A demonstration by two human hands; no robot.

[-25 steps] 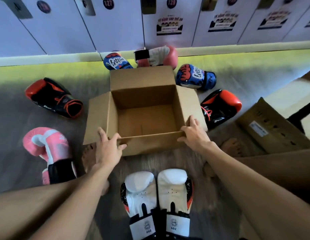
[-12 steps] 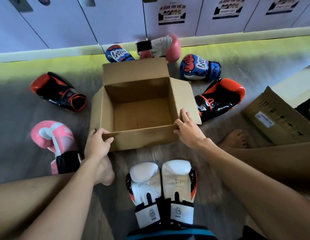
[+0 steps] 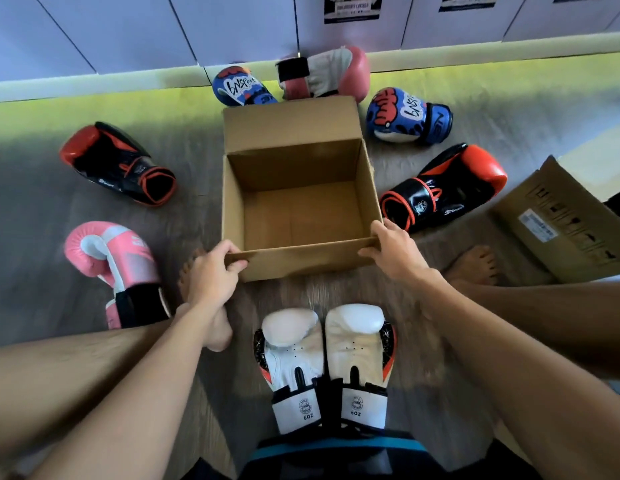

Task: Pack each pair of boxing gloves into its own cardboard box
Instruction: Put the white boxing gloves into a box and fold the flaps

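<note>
Fingers [image 3: 236, 259] of the left hand [image 3: 211, 277] curl over the near-left corner of the open cardboard box [image 3: 298, 199], thumb outside and fingertips hooked on the near flap edge. Fingers [image 3: 369, 252] of the right hand [image 3: 395, 249] close in the same manner on the near-right corner. Both hands grip the box rim; neither holds a glove.

Position reference: the open cardboard box, standing upright on the floor [image 3: 35, 188] with nothing inside and its far flap raised.

- White pair of gloves [image 3: 324, 365]: directly nearer than the box, lying side by side and touching, cuffs toward the person.
- Pink glove [image 3: 113, 261]: near-left of the box, beside the left hand.
- Second pink glove [image 3: 322, 74]: just beyond the far flap, against the wall base.
- Red-and-black glove [image 3: 118, 162]: left of the box, well apart from it.
- Second red-and-black glove [image 3: 443, 187]: just right of the box, close to its right wall.
- Blue glove [image 3: 241, 86]: beyond the far-left corner.
- Second blue glove [image 3: 407, 116]: beyond the far-right corner.
- Flattened carton [image 3: 558, 220]: far right of the box, tilted, label facing up.
- Bare feet: one behind the left hand [image 3: 218, 334], one right of the right hand [image 3: 473, 265].
</note>
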